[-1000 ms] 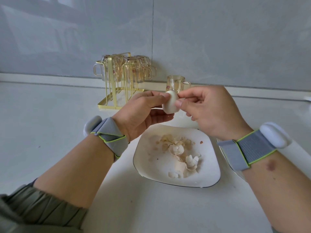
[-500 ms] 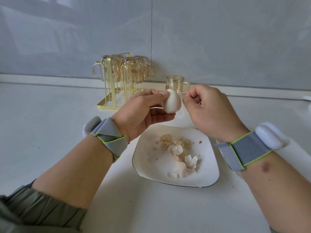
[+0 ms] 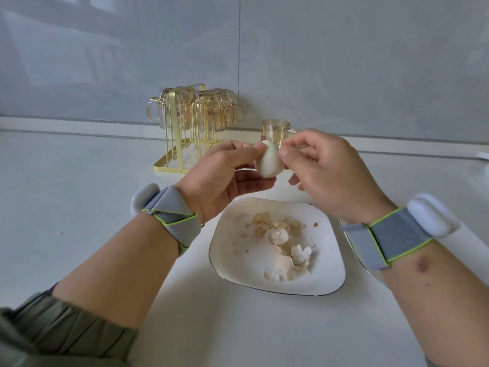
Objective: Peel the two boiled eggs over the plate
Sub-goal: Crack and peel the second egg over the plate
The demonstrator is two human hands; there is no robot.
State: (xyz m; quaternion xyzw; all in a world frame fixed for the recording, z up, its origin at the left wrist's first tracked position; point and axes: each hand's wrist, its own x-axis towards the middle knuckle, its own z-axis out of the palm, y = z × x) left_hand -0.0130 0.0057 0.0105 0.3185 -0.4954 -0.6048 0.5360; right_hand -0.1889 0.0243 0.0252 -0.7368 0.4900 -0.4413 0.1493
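Observation:
A white boiled egg [image 3: 268, 161] is held above the far edge of a white plate [image 3: 328, 274]. My left hand [image 3: 222, 176] grips the egg from the left, thumb on top and fingers beneath. My right hand [image 3: 325, 176] is at the egg's right side, with thumb and forefinger pinching at its upper right edge. A heap of broken eggshell pieces [image 3: 280, 242] lies on the plate. A second egg is not visible.
A gold wire rack [image 3: 182, 144] holding upturned glass mugs stands at the back against the grey wall. A single glass mug [image 3: 275, 129] stands just behind the egg. The rim of another plate [image 3: 352, 242] shows under my right wrist.
My right hand drew back slightly from the egg, then returned to pinch at its upper right side. My left hand has kept its hold on the egg, turning it a little.

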